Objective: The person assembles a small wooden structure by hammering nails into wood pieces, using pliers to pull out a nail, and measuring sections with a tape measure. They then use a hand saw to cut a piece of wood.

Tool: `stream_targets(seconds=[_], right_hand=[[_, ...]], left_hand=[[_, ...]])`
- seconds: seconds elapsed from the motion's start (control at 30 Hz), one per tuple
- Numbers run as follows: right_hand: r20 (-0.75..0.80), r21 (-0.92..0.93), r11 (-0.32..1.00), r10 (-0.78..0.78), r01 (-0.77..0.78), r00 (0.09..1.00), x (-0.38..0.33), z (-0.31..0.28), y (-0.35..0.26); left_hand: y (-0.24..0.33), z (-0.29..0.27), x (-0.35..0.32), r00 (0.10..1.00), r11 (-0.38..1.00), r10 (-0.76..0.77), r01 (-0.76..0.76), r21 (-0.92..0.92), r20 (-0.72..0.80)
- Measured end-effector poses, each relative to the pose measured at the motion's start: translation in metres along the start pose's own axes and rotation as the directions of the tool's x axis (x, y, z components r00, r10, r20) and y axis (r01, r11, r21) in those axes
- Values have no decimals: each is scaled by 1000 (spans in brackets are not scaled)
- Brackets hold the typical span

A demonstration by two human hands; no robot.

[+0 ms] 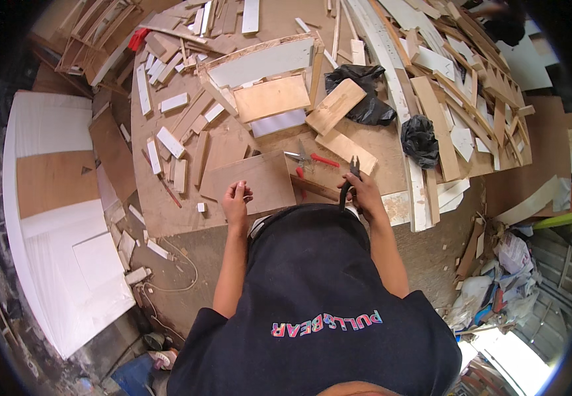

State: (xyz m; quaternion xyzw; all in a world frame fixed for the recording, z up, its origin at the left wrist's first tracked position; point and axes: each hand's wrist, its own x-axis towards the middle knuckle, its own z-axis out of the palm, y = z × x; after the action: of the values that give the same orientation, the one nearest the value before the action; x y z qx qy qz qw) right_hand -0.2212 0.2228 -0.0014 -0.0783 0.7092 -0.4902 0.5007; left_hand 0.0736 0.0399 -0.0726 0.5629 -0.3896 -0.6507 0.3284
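My right hand (367, 196) is closed around a pair of black pliers (355, 168), whose jaws point up and away from me. My left hand (236, 200) is held over the near edge of a flat brown board (259, 177), its fingers pinched together; whatever may be in them is too small to make out. Between my hands, just past the board, lies a red-handled hand tool (302, 158) with metal jaws or blades. Two pale wood blocks (336, 107) (347, 150) rest beyond my right hand.
Ahead on the worktable (167, 223) stands a wooden frame with a white panel (263, 66). White and brown offcuts (170, 142) lie to the left. Black plastic bags (419, 140) sit at the right, near a long white beam (392, 86) and piled boards. A wrapped white panel (55, 231) leans far left.
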Motion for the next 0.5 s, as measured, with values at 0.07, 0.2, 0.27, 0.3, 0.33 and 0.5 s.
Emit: stream_targets(seconds=[0.07, 0.2, 0.27, 0.3, 0.33, 0.5], right_hand=[[-4, 46, 999, 23, -23, 1000, 4, -7, 8], [2, -22, 999, 35, -35, 999, 13, -1, 17], [24, -45, 998, 33, -32, 999, 18, 9, 18], [32, -56, 998, 33, -31, 999, 20, 14, 18], [44, -86, 995, 48, -44, 998, 23, 20, 17], [12, -161, 987, -8, 10, 1000, 32, 52, 5]], left_hand=[[-11, -16, -3, 999, 1000, -15, 15, 3, -52], [-25, -43, -16, 991, 996, -50, 58, 65, -122], [-30, -50, -21, 990, 998, -41, 47, 40, -134], [-32, -54, -23, 990, 999, -37, 42, 28, -137], [-34, -59, -23, 991, 999, -28, 32, 26, -131], [-47, -76, -19, 994, 995, 53, -44, 92, -100]])
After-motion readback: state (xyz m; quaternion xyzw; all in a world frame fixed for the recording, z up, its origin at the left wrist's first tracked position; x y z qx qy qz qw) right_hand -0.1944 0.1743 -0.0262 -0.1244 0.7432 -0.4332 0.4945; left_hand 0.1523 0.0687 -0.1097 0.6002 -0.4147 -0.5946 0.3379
